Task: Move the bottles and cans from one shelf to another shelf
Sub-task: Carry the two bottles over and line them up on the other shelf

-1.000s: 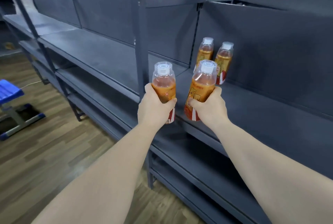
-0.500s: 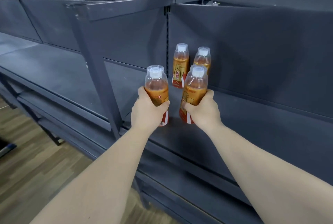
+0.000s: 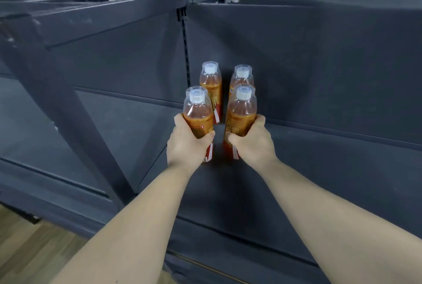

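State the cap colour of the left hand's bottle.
White plastic cap, shown best in the head view.

There are four bottles of orange-brown drink, all of one kind. Two stand free on the shelf (image 3: 331,160): the rear left bottle (image 3: 211,88) and the rear right bottle (image 3: 242,74). Two are held, one in each hand: the front left bottle (image 3: 198,116) in the left hand (image 3: 186,146) and the front right bottle (image 3: 242,113) in the right hand (image 3: 254,145). So there are two hands, and two bare forearms. Every bottle has one white cap, which makes four caps. One dark grey frame post (image 3: 59,105) is at the left.
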